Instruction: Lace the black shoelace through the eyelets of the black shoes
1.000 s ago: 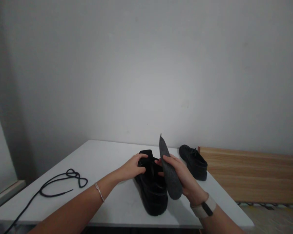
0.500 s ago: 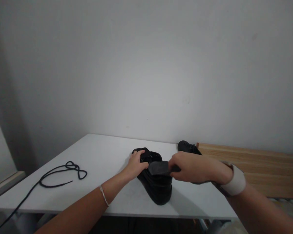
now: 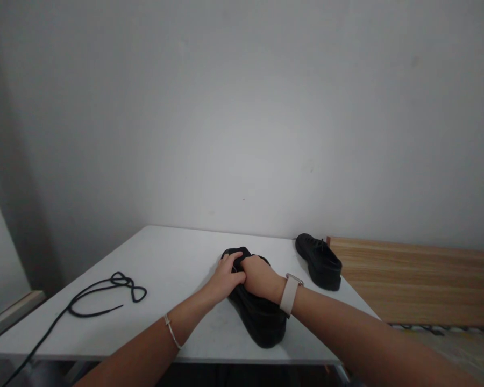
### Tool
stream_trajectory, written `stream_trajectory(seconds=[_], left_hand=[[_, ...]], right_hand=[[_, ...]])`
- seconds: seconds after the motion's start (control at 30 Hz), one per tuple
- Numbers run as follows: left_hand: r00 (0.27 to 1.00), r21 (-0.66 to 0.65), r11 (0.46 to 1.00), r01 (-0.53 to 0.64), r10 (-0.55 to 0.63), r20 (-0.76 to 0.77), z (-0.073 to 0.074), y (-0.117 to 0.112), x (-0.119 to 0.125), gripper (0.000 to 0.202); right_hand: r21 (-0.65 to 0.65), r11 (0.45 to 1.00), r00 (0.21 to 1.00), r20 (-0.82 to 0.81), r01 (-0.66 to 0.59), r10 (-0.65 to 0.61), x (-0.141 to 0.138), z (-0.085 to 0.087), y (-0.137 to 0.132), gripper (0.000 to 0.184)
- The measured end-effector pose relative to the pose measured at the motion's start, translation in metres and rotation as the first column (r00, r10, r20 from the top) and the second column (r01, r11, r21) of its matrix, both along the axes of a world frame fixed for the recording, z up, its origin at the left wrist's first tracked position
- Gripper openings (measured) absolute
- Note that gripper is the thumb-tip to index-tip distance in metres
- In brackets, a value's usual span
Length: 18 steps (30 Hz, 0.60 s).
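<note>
A black shoe (image 3: 262, 325) stands on the white table in front of me, its toe facing away and its heel near the front edge. My left hand (image 3: 226, 278) grips its left side, with fingers over the tongue area and thumb at the opening. From the right, my right hand (image 3: 262, 277) reaches down into the shoe's opening. Its fingers are hidden inside, and the dark insole-like piece it carried is out of sight. A pale watch band sits on the right wrist, a thin bracelet on the left.
Another black laced shoe (image 3: 320, 263) stands at the table's right edge. A loose black shoelace (image 3: 89, 293) lies looped on the left and hangs over the front edge of the table (image 3: 165, 247). Wooden boards (image 3: 419, 279) are at the right; a grey wall rises behind.
My right hand has moved left and down into the shoe, taking the flat dark grey piece out of view. The far shoe is now uncovered. My left hand keeps its hold.
</note>
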<state>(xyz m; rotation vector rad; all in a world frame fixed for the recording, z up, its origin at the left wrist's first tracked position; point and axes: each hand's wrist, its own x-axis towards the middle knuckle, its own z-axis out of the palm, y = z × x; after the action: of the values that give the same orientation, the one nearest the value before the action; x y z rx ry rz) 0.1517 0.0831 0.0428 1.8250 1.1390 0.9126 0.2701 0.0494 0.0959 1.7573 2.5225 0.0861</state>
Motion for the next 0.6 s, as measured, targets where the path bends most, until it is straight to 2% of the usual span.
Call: stream_trajectory(seconds=[0.13, 0.27, 0.4, 0.5, 0.6], left_hand=[[1.0, -0.01, 1.0, -0.005, 0.005, 0.005, 0.0, 0.001, 0.001, 0.073], [1.0, 0.002, 1.0, -0.009, 0.009, 0.0, 0.0, 0.001, 0.002, 0.073], [1.0, 0.052, 0.999, -0.015, 0.015, -0.004, -0.003, 0.001, 0.002, 0.071], [1.0, 0.063, 0.998, -0.013, 0.013, -0.011, -0.005, 0.003, 0.002, 0.07], [1.0, 0.066, 0.998, -0.005, 0.006, -0.014, -0.007, 0.005, 0.003, 0.069]], right_hand=[[-0.053, 0.998, 0.999, 0.037, -0.033, 0.035, 0.004, 0.004, 0.004, 0.032], [-0.221, 0.964, 0.98, 0.102, -0.147, 0.173, 0.012, 0.028, 0.001, 0.025], [-0.204, 0.944, 0.939, 0.172, -0.261, 0.297, 0.021, 0.049, -0.004, 0.032], [-0.298, 0.901, 0.874, 0.279, -0.315, 0.398, 0.024, 0.048, -0.005, 0.031], [-0.351, 0.884, 0.858, 0.3, -0.308, 0.418, 0.022, 0.034, -0.002, 0.033]])
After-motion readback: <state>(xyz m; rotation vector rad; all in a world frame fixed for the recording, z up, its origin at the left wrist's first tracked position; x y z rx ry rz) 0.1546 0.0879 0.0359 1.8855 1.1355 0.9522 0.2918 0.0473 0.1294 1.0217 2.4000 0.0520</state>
